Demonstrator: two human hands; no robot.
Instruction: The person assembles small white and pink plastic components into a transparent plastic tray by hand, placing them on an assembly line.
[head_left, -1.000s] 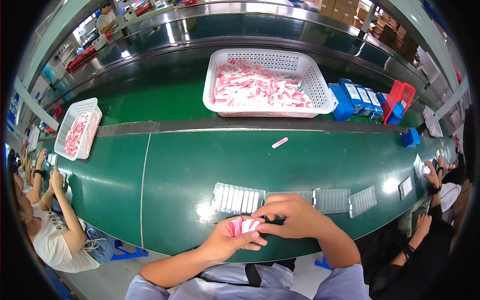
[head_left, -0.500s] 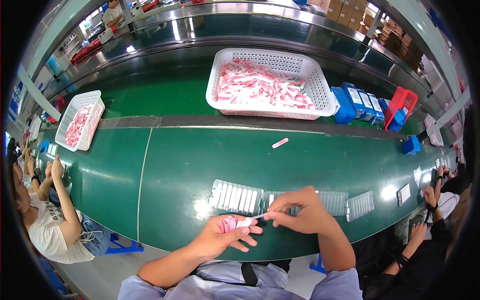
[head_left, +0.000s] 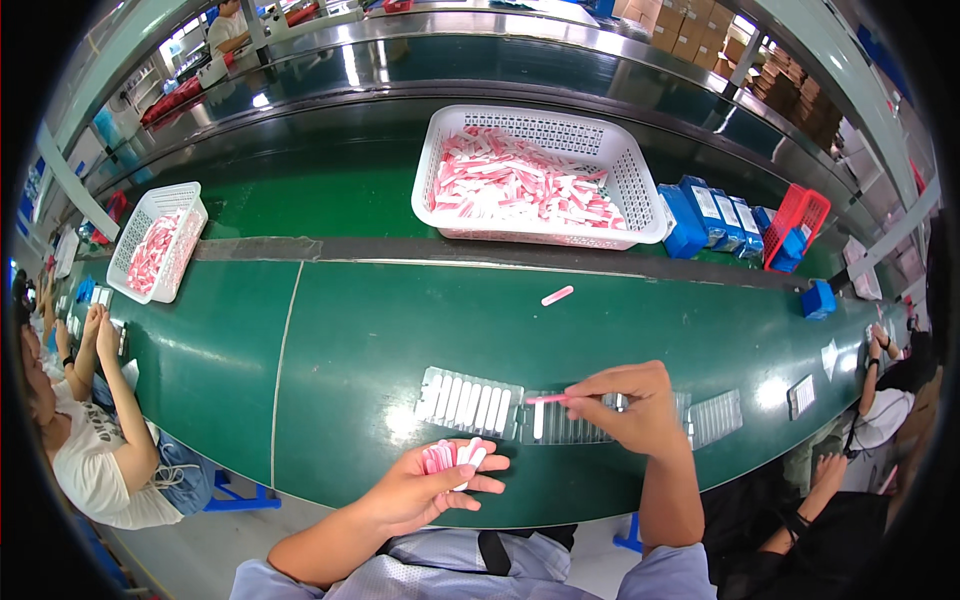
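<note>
Over the near edge of the green worktop, my left hand [head_left: 425,488] grips a fanned bunch of small flat pink-and-white nail files [head_left: 455,459], thumb across them and the other fingers partly spread. My right hand [head_left: 630,405] pinches a single pink nail file [head_left: 547,399] between thumb and fingertips. It is above the left end of a clear slotted tray [head_left: 575,430], which my hand partly covers. One white file [head_left: 539,420] stands in that tray's left part. Left of it lies another clear tray [head_left: 428,405] with several white files side by side.
Further right lies another clear tray [head_left: 716,419]. A loose pink file [head_left: 557,295] rests mid-table. Behind stand a large white basket [head_left: 540,238] of files, blue boxes [head_left: 684,222] and a red basket [head_left: 797,228]. Co-workers sit left and right; a smaller white basket [head_left: 178,265] is at left.
My right hand has moved away from the bunch in my left hand, up and forward over the slotted tray, with a file in its pinch. The left hand has shifted slightly left.
</note>
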